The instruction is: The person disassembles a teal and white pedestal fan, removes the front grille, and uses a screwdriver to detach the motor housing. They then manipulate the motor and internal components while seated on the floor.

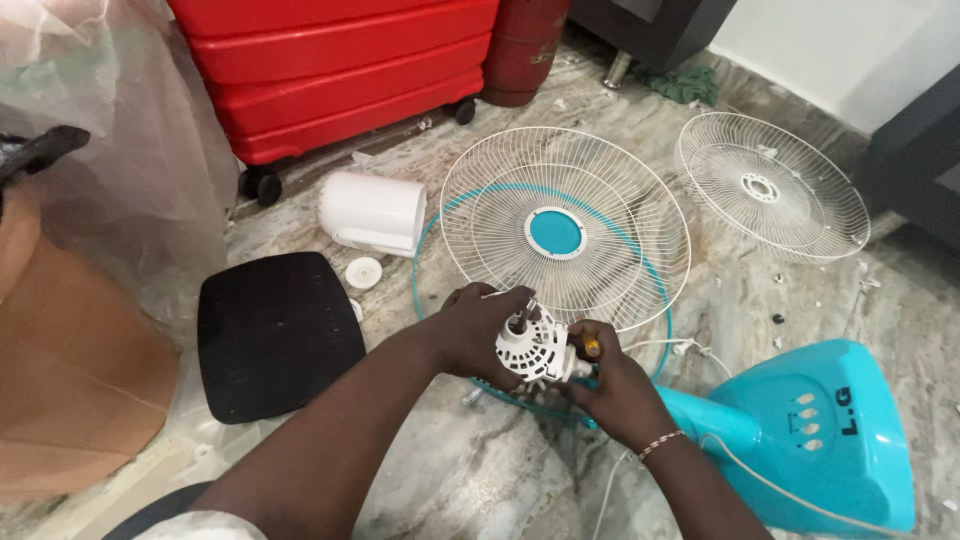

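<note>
Left hand (478,330) cups the white motor (530,352) from behind, fingers wrapped round it to steady it above the floor (480,470). Right hand (610,390) pinches a yellow-handled screwdriver (590,346) against the motor's side. Just beyond lies the front grille (565,225), teal ring beneath; rear grille (772,185) well apart. White cover (373,212) and black pad (275,330) left, teal base (810,430) crowding the right wrist.

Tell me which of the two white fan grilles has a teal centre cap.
The nearer fan grille, just above the hands, has the teal centre cap. The far-right grille has only a white ring at its middle.
</note>
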